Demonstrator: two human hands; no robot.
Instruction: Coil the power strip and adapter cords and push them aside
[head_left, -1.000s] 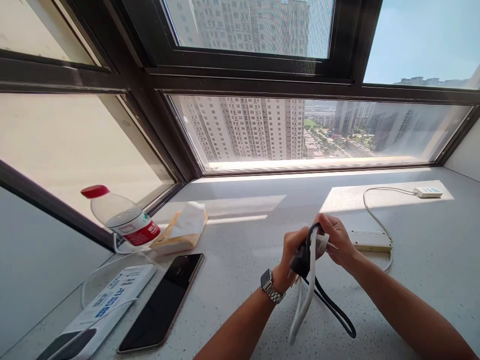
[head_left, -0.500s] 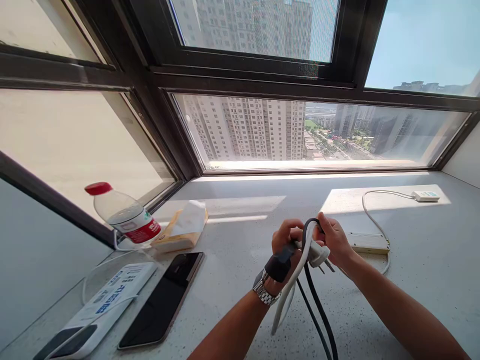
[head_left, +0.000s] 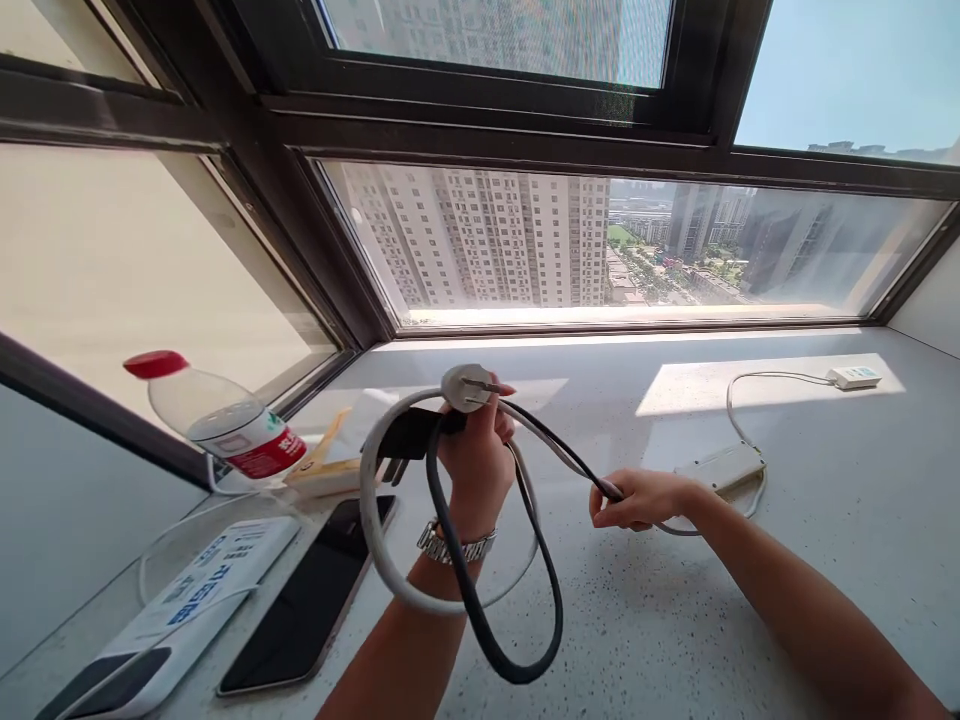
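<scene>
My left hand [head_left: 476, 465] grips the white plug [head_left: 465, 387] and black plug [head_left: 409, 435] (held raised), my right hand [head_left: 637, 498] pinches both cords [head_left: 559, 453]; slack is best fed evenly, untwisted.

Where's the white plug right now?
Head view, left of centre: the white plug sticks up from the left hand, held over the sill, just above the black plug.

Beyond the grip of our left hand [head_left: 476, 460] we see a dark-framed window [head_left: 645, 250] onto high-rise towers [head_left: 510, 235] and clear sky [head_left: 847, 70]. Left of the grip, a side pane [head_left: 127, 250] glows beige. Below the grip spreads the speckled sill [head_left: 675, 620], sunlit to its right.
</scene>
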